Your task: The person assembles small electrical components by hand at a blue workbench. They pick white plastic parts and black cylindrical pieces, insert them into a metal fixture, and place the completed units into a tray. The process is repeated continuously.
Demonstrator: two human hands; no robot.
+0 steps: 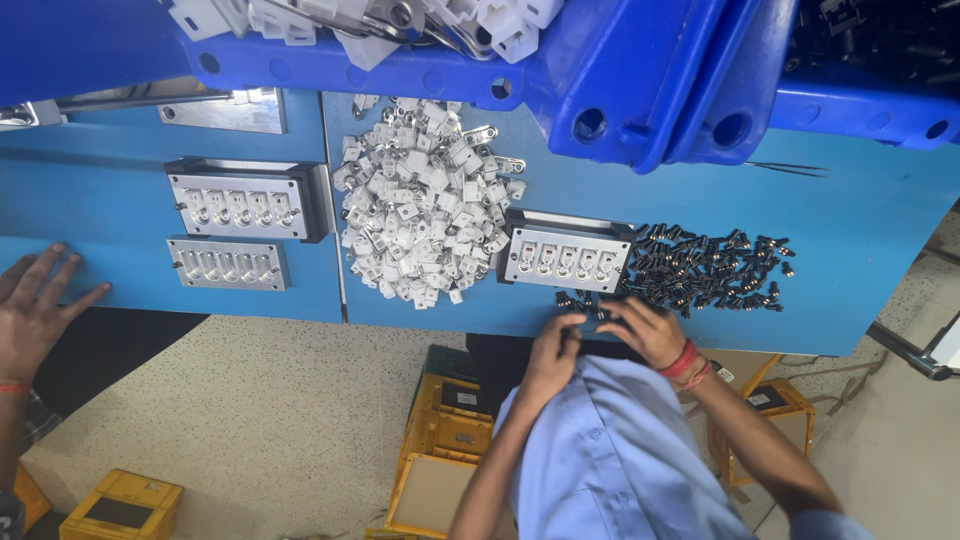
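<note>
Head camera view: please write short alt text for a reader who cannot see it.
Two hands, left hand and right hand, finger small black parts at the edge of a blue table, beside a metal fixture and a heap of white plastic pieces. Another person's hand rests far left.

Blue workbench point(880, 215), top edge w/ blue plastic crates point(640, 90); one crate holds white plastic parts point(300, 20), another dark parts point(880, 35). Heap of white plastic housings point(420, 205) mid-bench. Two metal jigs at far side of bench: upper in black frame point(240, 200), lower bare point(228, 265). Speckled floor point(260, 400) below. Yellow crates under bench: one point(440, 450), one point(120, 505), one point(775, 400). Co-worker's hand point(35, 305) flat on bench edge.
</note>
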